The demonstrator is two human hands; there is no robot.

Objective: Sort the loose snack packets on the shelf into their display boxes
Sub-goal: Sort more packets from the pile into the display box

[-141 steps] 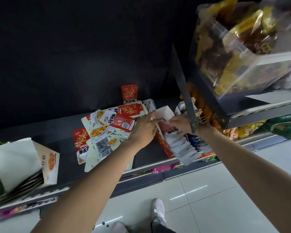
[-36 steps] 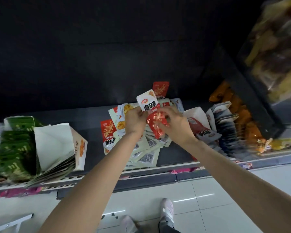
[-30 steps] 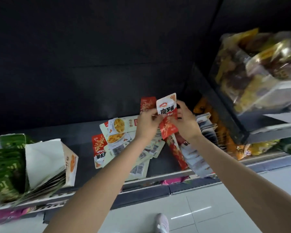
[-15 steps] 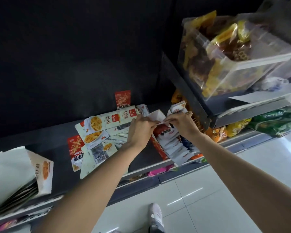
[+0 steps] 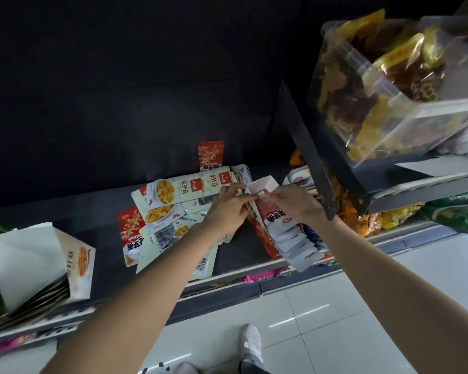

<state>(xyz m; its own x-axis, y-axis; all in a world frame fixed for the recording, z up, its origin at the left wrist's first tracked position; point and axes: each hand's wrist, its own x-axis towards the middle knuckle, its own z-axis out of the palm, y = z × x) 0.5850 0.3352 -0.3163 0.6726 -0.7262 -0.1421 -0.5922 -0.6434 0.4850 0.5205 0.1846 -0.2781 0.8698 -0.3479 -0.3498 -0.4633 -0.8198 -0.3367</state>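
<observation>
Loose snack packets (image 5: 170,201), pale ones with yellow food pictures and red ones, lie piled on the dark shelf (image 5: 97,211). Right of the pile stands a red display box (image 5: 262,236) with a white flap, holding a row of red-and-white packets (image 5: 292,238). My left hand (image 5: 229,205) and my right hand (image 5: 297,201) meet over the box's back end, both pinching the top edge of a red-and-white packet (image 5: 270,214) that sits at the back of the row. One red packet (image 5: 210,155) leans against the back wall.
A white and orange display box (image 5: 76,257) stands at the left with green packets beside it. A clear bin (image 5: 389,85) of brown and yellow snacks sits on the upper shelf at right, its dark bracket (image 5: 311,155) close over my right hand. White floor tiles and my shoes lie below.
A second ago both hands held the red-and-white packet up above the pile. They have carried it right and lowered it into the back of the red box.
</observation>
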